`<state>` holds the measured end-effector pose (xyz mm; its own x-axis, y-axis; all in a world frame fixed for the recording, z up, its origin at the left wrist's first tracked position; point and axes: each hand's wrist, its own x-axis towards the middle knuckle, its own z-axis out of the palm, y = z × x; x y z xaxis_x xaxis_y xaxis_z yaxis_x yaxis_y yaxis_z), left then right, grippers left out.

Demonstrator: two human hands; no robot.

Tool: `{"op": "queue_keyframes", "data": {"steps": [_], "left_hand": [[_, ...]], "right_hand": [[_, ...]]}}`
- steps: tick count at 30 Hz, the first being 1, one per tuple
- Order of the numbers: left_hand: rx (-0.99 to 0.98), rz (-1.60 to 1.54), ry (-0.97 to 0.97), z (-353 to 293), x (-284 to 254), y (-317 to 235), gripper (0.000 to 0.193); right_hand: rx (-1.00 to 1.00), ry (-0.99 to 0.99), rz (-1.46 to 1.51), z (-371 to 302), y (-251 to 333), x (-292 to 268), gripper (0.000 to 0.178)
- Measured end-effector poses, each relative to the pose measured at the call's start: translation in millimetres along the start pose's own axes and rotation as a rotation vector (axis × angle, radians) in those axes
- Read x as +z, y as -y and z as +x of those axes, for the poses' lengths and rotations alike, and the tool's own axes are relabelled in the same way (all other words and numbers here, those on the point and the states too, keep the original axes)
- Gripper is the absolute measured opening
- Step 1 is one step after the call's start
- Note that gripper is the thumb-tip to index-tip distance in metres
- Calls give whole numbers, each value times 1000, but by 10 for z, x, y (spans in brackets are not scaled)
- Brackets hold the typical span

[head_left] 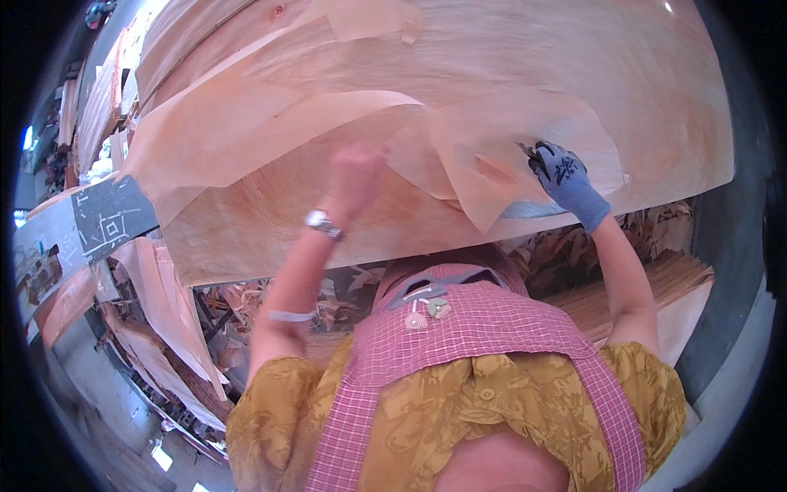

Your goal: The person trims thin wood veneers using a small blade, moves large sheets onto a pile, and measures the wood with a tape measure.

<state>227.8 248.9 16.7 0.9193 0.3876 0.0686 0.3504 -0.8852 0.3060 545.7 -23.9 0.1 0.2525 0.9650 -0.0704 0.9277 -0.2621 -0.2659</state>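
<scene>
Wide, thin wood veneer sheets point(574, 57) lie over the bench before me, pale pinkish tan with grain lines. My left hand point(354, 176), bare with a watch point(322, 223) at the wrist, is over a curled veneer edge; motion smears its fingers. On my right hand point(566, 176) is a blue-grey glove with dark fingertips. Its fingers are closed around a small dark pointed tool point(526, 150), whose exact kind is hard to make out. Left of that hand is a loose, torn veneer piece point(471, 176) with a pointed lower corner.
Veneer scraps point(656, 234) lie beneath the bench's near edge. A layered veneer stack point(664, 287) is at the lower right. A dark board with chalk marks point(115, 217) stands at the left, with hanging veneer strips point(168, 303) below it.
</scene>
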Motion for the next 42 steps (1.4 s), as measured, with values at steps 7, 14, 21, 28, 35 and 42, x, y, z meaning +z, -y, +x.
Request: {"op": "queue_keyframes", "data": {"steps": [7,14,21,28,35,42], "left_hand": [[-136,-21,-75,6,740,-431,44],[-182,-41,-54,38,698,-489,40],[-181,-89,47,51,654,-439,30],[-179,-188,106,202,834,-95,18],[-253,-263,303,362,828,60,23],[-318,-314,444,488,656,-14,30]], "right_hand": [[94,85,51,58,66,-53,23],[128,222,60,265,911,353,37],[48,-629,-394,1578,132,-1189,32],[-170,-595,455,561,1355,-496,62],[-248,-360,899,-116,1883,96,43],[-309,151,1757,-173,2334,463,53]]}}
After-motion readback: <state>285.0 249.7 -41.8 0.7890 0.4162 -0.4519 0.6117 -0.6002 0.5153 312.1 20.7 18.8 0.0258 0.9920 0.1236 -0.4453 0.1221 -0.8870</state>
